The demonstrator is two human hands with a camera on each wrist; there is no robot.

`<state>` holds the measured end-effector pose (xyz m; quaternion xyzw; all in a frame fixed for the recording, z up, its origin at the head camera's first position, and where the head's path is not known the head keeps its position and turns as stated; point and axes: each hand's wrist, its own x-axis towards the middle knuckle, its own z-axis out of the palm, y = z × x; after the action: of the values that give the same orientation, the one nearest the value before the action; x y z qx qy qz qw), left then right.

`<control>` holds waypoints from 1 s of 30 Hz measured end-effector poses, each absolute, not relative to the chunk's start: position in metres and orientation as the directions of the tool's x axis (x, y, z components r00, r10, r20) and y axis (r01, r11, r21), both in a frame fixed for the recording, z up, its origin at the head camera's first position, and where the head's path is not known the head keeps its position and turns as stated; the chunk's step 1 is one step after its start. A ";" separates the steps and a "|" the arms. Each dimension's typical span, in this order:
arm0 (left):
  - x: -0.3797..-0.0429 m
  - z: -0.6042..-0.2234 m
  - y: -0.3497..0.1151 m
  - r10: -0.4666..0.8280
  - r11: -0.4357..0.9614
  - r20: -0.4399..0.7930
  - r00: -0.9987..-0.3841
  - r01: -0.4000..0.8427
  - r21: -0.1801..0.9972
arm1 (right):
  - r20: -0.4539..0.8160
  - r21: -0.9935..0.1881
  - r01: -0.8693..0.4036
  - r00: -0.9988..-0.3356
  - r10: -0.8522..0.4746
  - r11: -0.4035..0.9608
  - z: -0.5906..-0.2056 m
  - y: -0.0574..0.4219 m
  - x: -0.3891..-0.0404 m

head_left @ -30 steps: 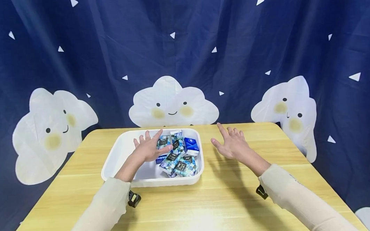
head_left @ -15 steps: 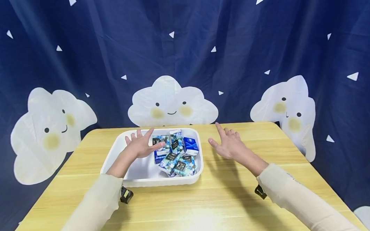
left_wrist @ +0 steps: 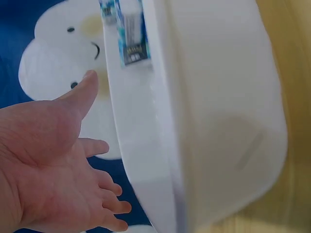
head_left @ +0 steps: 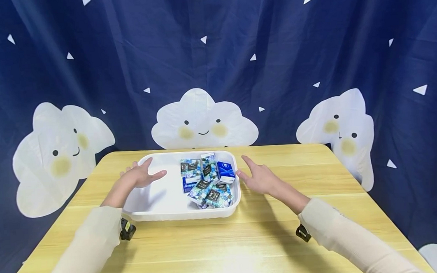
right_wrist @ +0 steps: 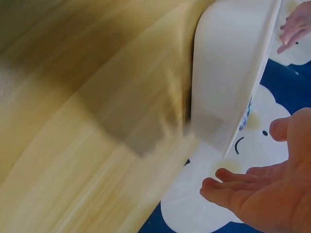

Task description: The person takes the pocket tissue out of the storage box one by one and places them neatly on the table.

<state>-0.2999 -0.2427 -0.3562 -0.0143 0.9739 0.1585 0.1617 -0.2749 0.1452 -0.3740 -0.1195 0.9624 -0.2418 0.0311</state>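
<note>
A white plastic tray (head_left: 178, 215) stands on the table, with several small blue patterned packets (head_left: 202, 190) heaped in its right half. One plain dark-blue packet (head_left: 225, 172) leans by the tray's right wall. My left hand (head_left: 134, 176) hovers over the tray's left side, fingers spread and thumb pointing right, holding nothing. In the left wrist view the left hand (left_wrist: 53, 165) appears apart from the tray wall. Just beyond the tray's right rim is my right hand (head_left: 259, 179), fingers extended and holding nothing; whether its thumb touches the rim I cannot tell.
The light wooden table (head_left: 224, 243) carries the tray near its far edge. Behind it hangs a dark-blue curtain (head_left: 207, 63) printed with white clouds and triangles. A small black device (head_left: 127, 229) sits at the left cuff, another black device (head_left: 303, 233) at the right cuff.
My left hand has moved left, from above the packets to the tray's left side. My right hand has shifted left toward the right rim. The tray and packets look unmoved.
</note>
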 end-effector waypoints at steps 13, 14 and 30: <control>-0.299 -0.364 -0.288 0.027 0.879 -0.391 -0.920 -0.164 0.447 | 0.005 -0.566 -0.217 -0.966 -0.260 0.795 -0.385 0.126 -0.274; -0.299 -0.365 -0.290 0.030 0.874 -0.403 -0.915 -0.172 0.455 | 0.005 -0.568 -0.219 -0.965 -0.262 0.794 -0.386 0.125 -0.274; -0.304 -0.374 -0.305 0.066 0.824 -0.422 -0.904 -0.189 0.534 | 0.029 -0.575 -0.239 -0.962 -0.272 0.783 -0.396 0.123 -0.275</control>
<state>-0.3043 -0.3053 -0.3737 -0.0329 0.9303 0.2944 0.2163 -0.2747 0.1227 -0.3956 -0.1354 0.9437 -0.3004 0.0278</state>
